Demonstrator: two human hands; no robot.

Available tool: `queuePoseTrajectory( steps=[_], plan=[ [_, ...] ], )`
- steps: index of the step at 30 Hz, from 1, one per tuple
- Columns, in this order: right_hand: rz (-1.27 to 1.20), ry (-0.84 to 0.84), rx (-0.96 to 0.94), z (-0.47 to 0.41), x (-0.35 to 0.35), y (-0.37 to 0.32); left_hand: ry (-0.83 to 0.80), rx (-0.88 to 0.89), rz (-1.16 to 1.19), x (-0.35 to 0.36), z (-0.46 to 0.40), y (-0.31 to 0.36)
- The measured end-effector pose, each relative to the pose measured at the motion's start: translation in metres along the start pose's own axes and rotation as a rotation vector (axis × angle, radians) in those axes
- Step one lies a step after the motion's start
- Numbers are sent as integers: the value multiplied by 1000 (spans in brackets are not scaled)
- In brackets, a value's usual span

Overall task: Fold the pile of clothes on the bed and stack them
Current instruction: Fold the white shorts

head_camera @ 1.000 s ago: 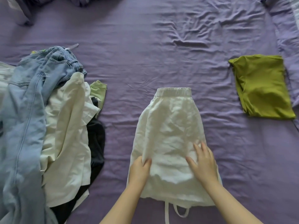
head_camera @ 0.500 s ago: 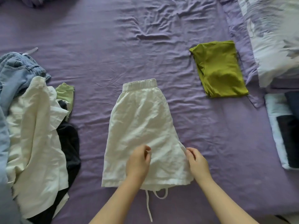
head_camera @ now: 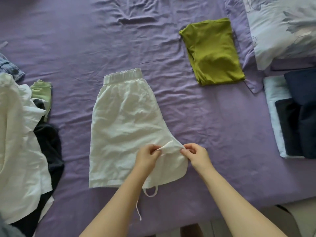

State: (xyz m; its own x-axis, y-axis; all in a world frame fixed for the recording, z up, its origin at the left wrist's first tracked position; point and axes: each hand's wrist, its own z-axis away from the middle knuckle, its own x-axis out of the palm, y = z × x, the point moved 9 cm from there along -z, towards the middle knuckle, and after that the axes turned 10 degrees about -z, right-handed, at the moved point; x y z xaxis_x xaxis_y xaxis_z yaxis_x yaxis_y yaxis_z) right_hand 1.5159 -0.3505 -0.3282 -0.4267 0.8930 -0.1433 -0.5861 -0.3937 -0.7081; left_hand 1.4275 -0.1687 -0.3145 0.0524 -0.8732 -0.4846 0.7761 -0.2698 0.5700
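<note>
White shorts [head_camera: 126, 124] lie flat on the purple bed sheet [head_camera: 85, 40], elastic waistband at the far end, a drawstring trailing from the near edge. My left hand [head_camera: 147, 155] and my right hand [head_camera: 196, 155] each pinch the pointed flap of cloth at the shorts' right side and lift it slightly between them. A folded olive-green garment [head_camera: 213, 52] lies at the upper right. At the left edge is the unfolded pile [head_camera: 18, 142]: cream, black, light green and denim pieces.
A patterned pillow [head_camera: 282, 26] lies at the top right. Below it dark folded cloths [head_camera: 301, 113] rest on a pale blue cloth [head_camera: 273, 108]. The bed's near edge runs along the bottom, with floor beyond it at the bottom right.
The view has swung right, so the pile slid to the left edge. Both hands moved from pressing the shorts to the right side and now pinch up the flap of cloth.
</note>
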Motion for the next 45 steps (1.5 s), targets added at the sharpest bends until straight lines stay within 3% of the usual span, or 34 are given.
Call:
queuePoseTrajectory(
  steps=[4,6,8,11,14,18,21,23,26,28,31,34,38,42,45],
  plan=[
    [276,78,-119,4,-3,-22,-4,46,93,-15,2,10],
    [292,160,-202,12,-6,-39,21,69,113,-18,2,20],
    [132,111,-128,19,4,-41,47,108,128,-19,3,31],
    [-208,-101,166,32,42,-25,44,166,127,-17,7,40],
    [-552,-209,412,35,64,-13,3,174,61,-13,12,34],
    [-659,-211,504,26,67,-9,156,64,-339,-24,11,1],
    [-691,-54,506,16,54,-2,46,-82,-616,-22,13,-35],
    [-683,29,530,11,43,6,-16,-89,-750,-20,14,-48],
    [-652,54,517,6,38,9,47,-55,-842,-29,15,-49],
    [-565,37,443,1,37,6,191,-43,-757,-48,17,-48],
    [-162,35,222,-7,24,-3,403,-58,-565,-82,26,-60],
    [82,14,85,-8,19,-10,504,-192,-483,-108,33,-84],
    [-49,-46,150,-4,27,3,533,-383,-162,-128,36,-120],
    [205,77,19,0,21,-4,501,-500,48,-133,35,-149],
    [338,172,-10,3,17,-5,409,-445,42,-133,31,-154]
  ],
)
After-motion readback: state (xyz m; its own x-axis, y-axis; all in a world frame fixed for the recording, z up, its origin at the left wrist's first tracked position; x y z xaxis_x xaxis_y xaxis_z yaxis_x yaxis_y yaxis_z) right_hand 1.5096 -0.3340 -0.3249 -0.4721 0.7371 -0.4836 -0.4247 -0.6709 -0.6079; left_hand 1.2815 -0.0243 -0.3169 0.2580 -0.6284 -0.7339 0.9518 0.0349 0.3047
